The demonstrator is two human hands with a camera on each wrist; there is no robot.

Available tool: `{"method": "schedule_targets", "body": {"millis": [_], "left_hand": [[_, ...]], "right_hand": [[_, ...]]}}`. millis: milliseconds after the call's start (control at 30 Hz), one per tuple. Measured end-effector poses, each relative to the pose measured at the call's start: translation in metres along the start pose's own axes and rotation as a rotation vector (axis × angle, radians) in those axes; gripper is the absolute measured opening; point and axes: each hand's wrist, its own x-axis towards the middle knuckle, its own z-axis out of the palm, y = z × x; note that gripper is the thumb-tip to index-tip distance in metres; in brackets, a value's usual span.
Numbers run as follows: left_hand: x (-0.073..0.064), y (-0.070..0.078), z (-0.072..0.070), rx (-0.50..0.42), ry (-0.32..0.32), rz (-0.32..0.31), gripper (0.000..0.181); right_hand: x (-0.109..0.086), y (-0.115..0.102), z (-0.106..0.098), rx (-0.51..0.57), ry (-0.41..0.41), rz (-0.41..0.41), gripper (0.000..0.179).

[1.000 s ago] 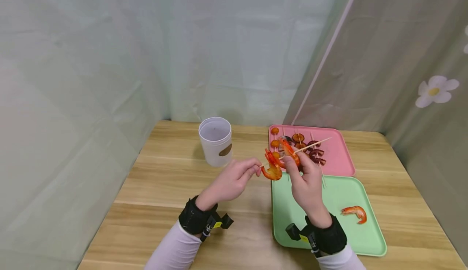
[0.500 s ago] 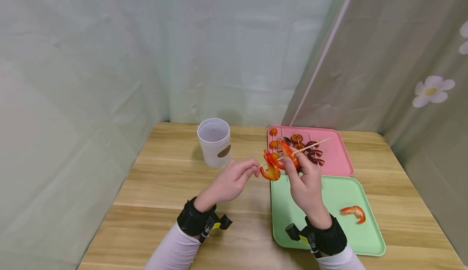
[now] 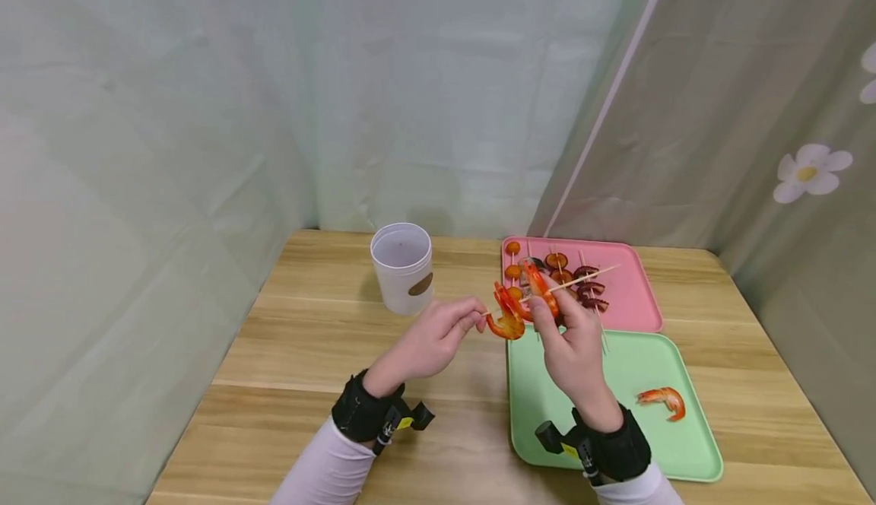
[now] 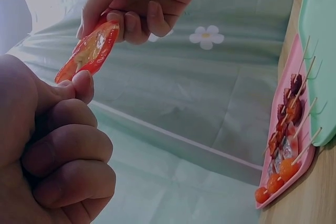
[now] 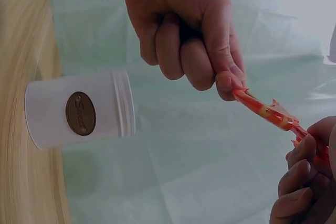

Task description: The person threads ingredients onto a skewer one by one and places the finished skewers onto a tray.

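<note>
A bamboo skewer point(image 3: 591, 277) slants up to the right between my two hands, held above the table. Threaded on it are shrimp, a curled one point(image 3: 508, 325) at the left and another point(image 3: 541, 286) further right. My left hand point(image 3: 433, 339) pinches the skewer's left end between thumb and forefinger, right by the first shrimp. My right hand point(image 3: 573, 349) grips the shrimp further along, thumb in front, with bare skewer sticking out beyond it. A loose shrimp point(image 3: 665, 401) lies on the green tray point(image 3: 616, 444), right of my right wrist.
Behind the green tray, a pink tray point(image 3: 639, 300) bears several skewers, with orange balls point(image 3: 513, 271), brown slices point(image 3: 557, 260) and dark reddish pieces point(image 3: 591, 289). A white cup point(image 3: 404, 284) with a brown oval label stands left of it. Curtains point(image 3: 438, 109) close off the back.
The whole view shifts very slightly. Both hands keep their hold on the skewer and shrimp, with hardly any visible movement.
</note>
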Motion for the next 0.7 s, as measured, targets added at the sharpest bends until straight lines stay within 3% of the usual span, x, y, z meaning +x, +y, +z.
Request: {"method": "schedule_targets", "body": {"millis": [400,700], "left_hand": [[-0.0018,0.0003,-0.0026,-0.002,-0.01,-0.032,0.021],[-0.0007,-0.0011,-0.0027,-0.002,0.002,-0.01,0.021]], "right_hand": [[-0.0013,-0.0018,-0.0023,0.04,-0.05,0.053,0.031],[-0.0013,-0.002,-0.0024,0.06,-0.076,0.08,0.026]]}}
